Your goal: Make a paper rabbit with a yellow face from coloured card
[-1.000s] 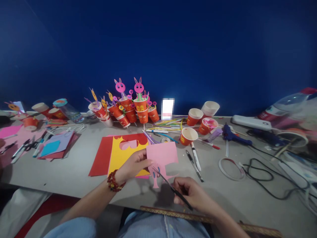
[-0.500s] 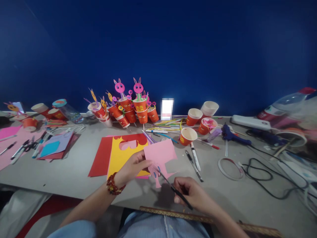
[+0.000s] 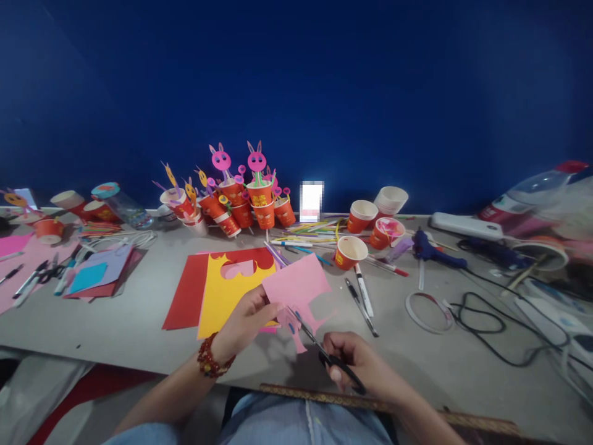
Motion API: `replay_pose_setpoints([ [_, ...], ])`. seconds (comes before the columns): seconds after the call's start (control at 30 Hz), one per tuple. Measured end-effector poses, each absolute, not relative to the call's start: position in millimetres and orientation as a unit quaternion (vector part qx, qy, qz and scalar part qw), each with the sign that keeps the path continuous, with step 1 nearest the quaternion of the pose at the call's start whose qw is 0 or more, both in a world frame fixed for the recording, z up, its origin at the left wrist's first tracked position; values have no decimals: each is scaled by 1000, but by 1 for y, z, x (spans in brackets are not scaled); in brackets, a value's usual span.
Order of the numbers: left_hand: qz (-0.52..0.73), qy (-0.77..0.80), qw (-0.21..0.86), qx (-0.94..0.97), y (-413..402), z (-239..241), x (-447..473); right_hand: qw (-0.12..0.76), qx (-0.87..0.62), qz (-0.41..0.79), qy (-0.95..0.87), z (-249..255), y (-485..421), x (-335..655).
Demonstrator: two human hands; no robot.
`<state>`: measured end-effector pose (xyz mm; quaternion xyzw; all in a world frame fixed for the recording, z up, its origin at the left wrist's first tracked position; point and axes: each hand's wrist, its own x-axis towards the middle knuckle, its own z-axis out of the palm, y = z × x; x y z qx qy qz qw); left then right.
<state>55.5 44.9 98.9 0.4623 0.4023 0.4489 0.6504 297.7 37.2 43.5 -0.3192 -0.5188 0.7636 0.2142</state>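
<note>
My left hand (image 3: 254, 318), with a beaded bracelet at the wrist, pinches a sheet of pink paper (image 3: 301, 281) by its left edge. The paper is held above the table, and its lower part is cut into uneven strips with blue marks drawn on it. My right hand (image 3: 354, 361) grips black-handled scissors (image 3: 311, 337). Their blades are slightly parted and reach into the paper near the blue marks, just right of my left thumb. Behind my left hand lies a yellow sheet (image 3: 222, 296) with rounded cut-outs, on top of a red sheet (image 3: 183, 300).
Orange paper cups with pink rabbit figures (image 3: 257, 162) stand along the wall. A loose cup (image 3: 351, 253), a black pen (image 3: 361, 306) and a white marker (image 3: 364, 290) lie beyond my right hand. A blue glue gun (image 3: 435, 250), tape roll (image 3: 428, 313) and cables (image 3: 491, 330) are at right.
The scissor handles have spread and the blades have parted a little. The pink paper has tilted slightly in my left hand. The whole view has shifted slightly.
</note>
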Motion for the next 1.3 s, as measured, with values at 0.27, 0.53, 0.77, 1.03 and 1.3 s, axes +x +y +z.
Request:
replay_pose_setpoints([
  [0.27,446,424,630,475,42,100,57,215,-327,760,-520,43,37,297],
  [0.53,452,435,624,466,41,101,57,210,-333,762,-514,44,36,296],
  [0.77,454,421,627,473,41,101,58,213,-339,760,-512,43,37,297],
  [1.03,460,429,620,469,40,102,60,216,-343,759,-509,42,37,297],
  [1.3,467,413,629,465,38,102,62,221,-341,767,-496,41,33,296],
])
